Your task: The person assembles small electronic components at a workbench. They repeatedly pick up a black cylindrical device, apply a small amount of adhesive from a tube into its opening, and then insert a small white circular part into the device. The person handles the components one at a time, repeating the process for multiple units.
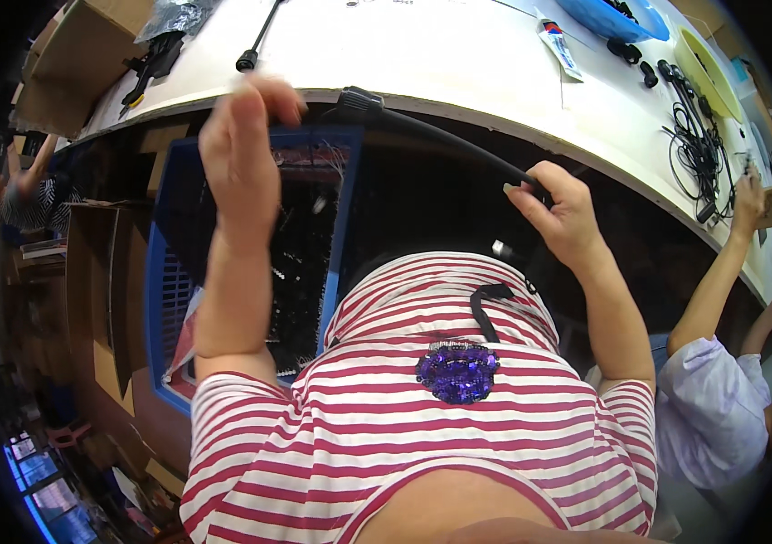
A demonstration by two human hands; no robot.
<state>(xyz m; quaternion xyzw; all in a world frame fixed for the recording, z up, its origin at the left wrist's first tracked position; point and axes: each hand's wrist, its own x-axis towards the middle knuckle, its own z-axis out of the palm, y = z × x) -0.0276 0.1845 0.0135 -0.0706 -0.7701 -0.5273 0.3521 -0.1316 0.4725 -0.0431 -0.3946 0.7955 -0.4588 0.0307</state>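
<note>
A thin black rod (458, 138) with a ribbed black knob (360, 102) at its far left end slants across in front of me. My right hand (564, 216) pinches its near end between thumb and fingers. Left of the knob, my left hand (242, 168) is raised and slightly blurred. Its fingers are bent and apart from the thumb, and nothing shows in them. On the white table (440, 54) beyond lies another black rod with a knob (247, 61).
Below my left arm stands a blue plastic crate (342, 245) with dark pieces inside. Cardboard boxes (96, 63) are at the left. A white tube (560, 47), a blue basin (617, 20) and coiled black cables (699, 150) lie rightward on the table. A co-worker's arm (717, 272) reaches in at right.
</note>
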